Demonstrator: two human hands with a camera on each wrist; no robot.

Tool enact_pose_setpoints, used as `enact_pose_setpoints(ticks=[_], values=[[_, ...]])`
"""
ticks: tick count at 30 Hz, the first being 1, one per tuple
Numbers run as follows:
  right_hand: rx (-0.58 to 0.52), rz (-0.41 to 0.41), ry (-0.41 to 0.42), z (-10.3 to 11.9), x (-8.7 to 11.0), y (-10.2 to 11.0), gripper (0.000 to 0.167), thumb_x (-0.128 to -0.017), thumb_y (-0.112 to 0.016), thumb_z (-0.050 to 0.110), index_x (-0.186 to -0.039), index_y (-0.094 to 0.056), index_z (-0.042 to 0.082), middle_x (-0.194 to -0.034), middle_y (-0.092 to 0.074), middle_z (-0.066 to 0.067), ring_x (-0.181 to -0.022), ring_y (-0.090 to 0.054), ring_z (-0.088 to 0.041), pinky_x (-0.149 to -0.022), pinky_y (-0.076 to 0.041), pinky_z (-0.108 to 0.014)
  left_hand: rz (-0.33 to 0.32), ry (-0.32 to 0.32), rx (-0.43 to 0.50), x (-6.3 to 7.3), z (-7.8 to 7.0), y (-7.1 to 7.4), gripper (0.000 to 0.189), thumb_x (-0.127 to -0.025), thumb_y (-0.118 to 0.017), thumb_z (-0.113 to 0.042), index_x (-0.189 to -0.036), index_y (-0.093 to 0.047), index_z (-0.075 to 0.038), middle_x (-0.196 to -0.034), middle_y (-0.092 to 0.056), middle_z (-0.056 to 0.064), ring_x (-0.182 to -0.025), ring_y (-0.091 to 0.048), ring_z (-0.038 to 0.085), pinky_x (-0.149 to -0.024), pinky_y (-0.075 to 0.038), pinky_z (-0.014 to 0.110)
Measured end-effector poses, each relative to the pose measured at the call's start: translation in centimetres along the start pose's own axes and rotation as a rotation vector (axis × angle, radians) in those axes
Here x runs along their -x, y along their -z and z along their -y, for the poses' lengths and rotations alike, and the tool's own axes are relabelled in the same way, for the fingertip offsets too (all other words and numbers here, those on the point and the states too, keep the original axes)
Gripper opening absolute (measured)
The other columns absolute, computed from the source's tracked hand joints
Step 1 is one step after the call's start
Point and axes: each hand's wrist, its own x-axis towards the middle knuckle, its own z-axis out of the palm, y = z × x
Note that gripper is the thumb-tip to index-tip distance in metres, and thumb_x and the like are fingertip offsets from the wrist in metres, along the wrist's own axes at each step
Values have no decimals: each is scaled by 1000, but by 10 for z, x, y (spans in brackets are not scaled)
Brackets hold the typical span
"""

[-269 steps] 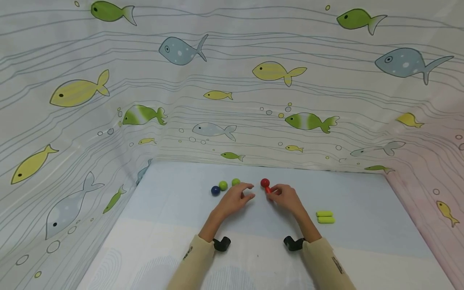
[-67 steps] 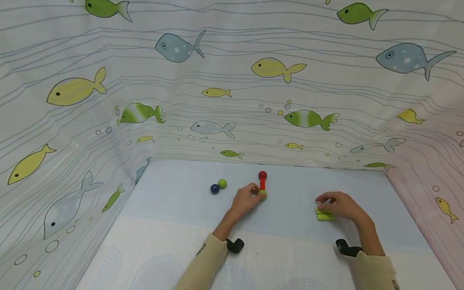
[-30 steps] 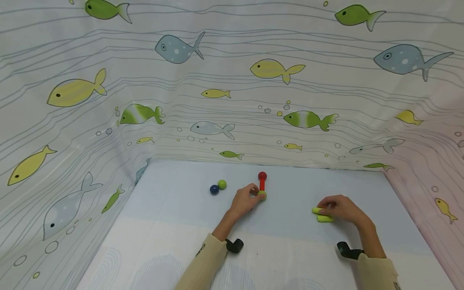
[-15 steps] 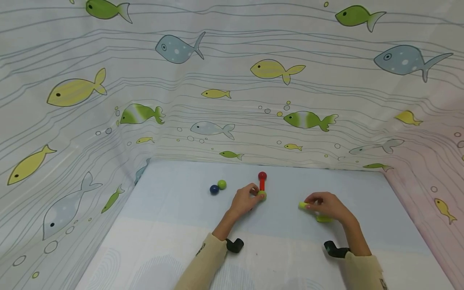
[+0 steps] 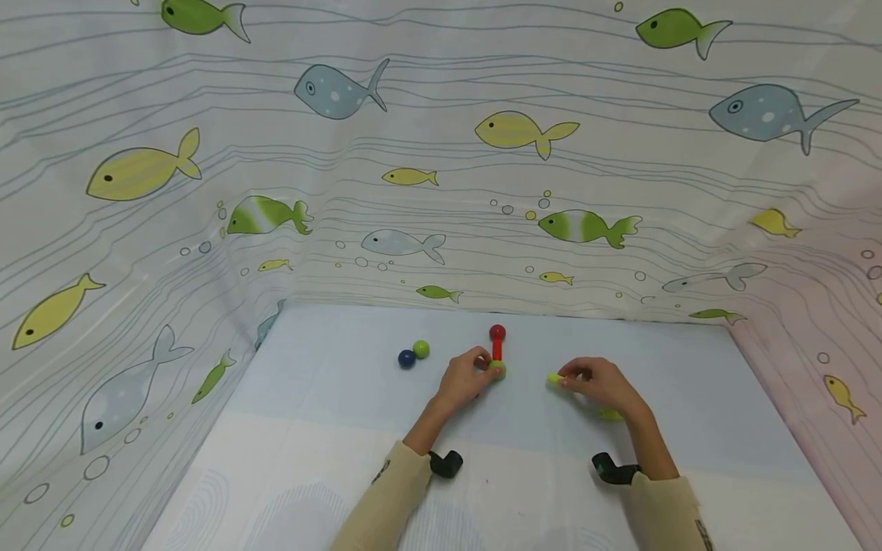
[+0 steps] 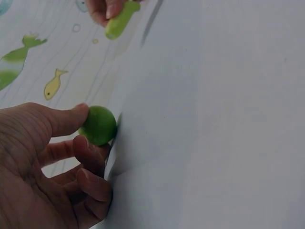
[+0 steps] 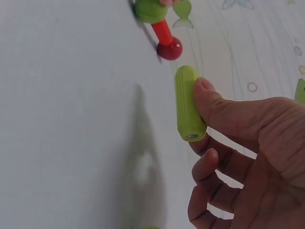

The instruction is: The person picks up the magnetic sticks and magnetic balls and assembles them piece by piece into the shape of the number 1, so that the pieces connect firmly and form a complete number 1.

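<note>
My left hand (image 5: 463,380) pinches a green ball (image 6: 99,126) between thumb and fingers, low over the table. That ball sits at the near end of a red rod (image 5: 497,350), whose far end bears a red ball (image 5: 498,332). To the right, my right hand (image 5: 601,382) pinches a yellow-green rod (image 7: 188,105) above the table, its shadow falling on the cloth. A small grey spot shows in the rod's end face in the right wrist view. A second yellow-green rod (image 5: 610,415) lies on the table, partly hidden behind the right hand and wrist.
A dark blue ball (image 5: 406,359) and another green ball (image 5: 421,349) lie side by side to the left of the left hand. The pale table (image 5: 331,398) ends at a back wall (image 5: 482,252) covered with fish-print cloth, which also hangs at both sides.
My right hand has reached the pair of yellow-green rods, picked one up and carried it left toward the red rod. Earlier, my left hand brought a green ball to the red rod's near end.
</note>
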Motion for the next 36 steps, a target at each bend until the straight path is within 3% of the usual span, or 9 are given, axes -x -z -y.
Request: enact_pose_setpoints(ticks=[19, 27, 36], values=[[-62, -6, -42, 26, -12, -27, 18, -88, -75, 19, -101, -74, 7, -86, -63, 0, -82, -52, -20, -68, -44, -33, 4, -6, -5, 1, -4, 2, 24, -93, -70, -31, -107, -64, -13, -105, -69, 7, -61, -58, 10, -54, -47, 25], [-72, -4, -10, 38, -15, -38, 18, -88, -75, 19, -100, -74, 6, -83, -63, 0, -79, -52, -20, -67, -43, -32, 7, -8, -4, 1, -5, 3, 26, -93, -69, -35, -107, -64, -13, -104, -69, 6, -66, -58, 11, -55, -47, 26], [-67, -26, -50, 48, -19, -50, 15, -88, -76, 19, -98, -75, 8, -81, -62, 0, -79, -53, -19, -66, -43, -30, -2, -18, -12, 1, -4, 4, 25, -93, -69, -34, -106, -64, -13, -103, -70, 6, -75, -59, 13, -61, -47, 27]])
